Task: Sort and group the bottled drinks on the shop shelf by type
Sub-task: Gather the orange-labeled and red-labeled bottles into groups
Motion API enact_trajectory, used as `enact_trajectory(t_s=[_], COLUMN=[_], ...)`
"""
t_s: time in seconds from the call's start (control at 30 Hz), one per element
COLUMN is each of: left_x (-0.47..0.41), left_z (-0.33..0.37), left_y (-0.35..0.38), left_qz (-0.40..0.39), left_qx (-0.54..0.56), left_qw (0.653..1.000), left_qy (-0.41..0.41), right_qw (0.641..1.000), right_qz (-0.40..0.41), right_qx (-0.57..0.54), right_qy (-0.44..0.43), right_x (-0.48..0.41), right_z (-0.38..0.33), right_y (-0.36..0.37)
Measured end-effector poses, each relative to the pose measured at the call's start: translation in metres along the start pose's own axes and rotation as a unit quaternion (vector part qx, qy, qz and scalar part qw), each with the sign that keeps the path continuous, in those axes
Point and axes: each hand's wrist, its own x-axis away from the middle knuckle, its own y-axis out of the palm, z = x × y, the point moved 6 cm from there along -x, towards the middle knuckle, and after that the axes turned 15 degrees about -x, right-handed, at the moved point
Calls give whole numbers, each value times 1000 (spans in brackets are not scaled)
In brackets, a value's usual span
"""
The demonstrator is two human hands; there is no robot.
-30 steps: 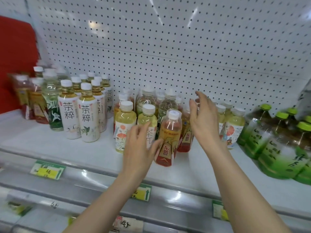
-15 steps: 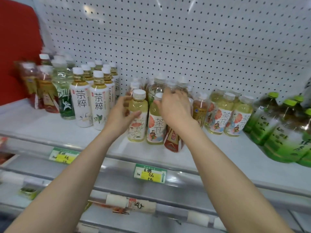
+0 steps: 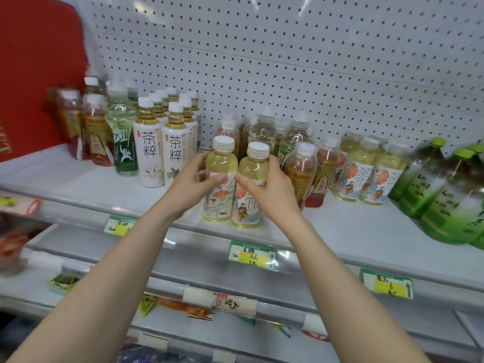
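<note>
Two pale-yellow tea bottles with flowery labels stand side by side at the shelf's front. My left hand [image 3: 195, 183] grips the left bottle [image 3: 221, 163]; my right hand [image 3: 269, 191] grips the right bottle [image 3: 252, 169]. An amber bottle with a red and gold label [image 3: 301, 169] leans just right of my right hand. More flowery-label bottles [image 3: 366, 174] stand further right, and clear green-label bottles [image 3: 264, 132] are behind.
White-label tea bottles [image 3: 149, 153] and red-label bottles [image 3: 94, 132] stand at the left. Large green-capped bottles [image 3: 442, 189] fill the right end. The pegboard back wall [image 3: 288, 61] rises behind. Price tags [image 3: 251, 255] line the shelf edge [image 3: 340, 258].
Both hands have come forward from the back rows and closed round the two front pale-yellow bottles. My right hand has left the amber bottle, which now shows beside it.
</note>
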Motion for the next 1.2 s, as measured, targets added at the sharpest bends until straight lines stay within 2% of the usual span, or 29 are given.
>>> enact_trajectory(t_s=[0.23,0.4,0.5,0.63,0.77,0.93,1.07,1.2], left_x=[21,34,36,29,21,2,-14,-37], left_z=[21,70,99,127,141,142,144,146], left_y=[5,35,62,109,157,210,247,281], left_qz=[76,71,54,23,2,-14,-31,-12], left_qx=[40,62,60,60,74,73,41,-7], left_qw=[996,993,992,993,993,995,998,999], left_qy=[17,74,94,102,92,60,44,30], right_qw=[993,979,976,975,970,975,980,986], right_qz=[63,130,178,216,226,203,182,142], right_qx=[-100,-156,-127,-24,-21,-8,14,23], right_qy=[-28,-20,3,48,93,91,83,87], right_x=[30,55,60,57,42,7,-19,-31], right_z=[-7,14,43,97,146,164,182,192], right_y=[-54,-132,-185,-246,-287,-299,-301,-304])
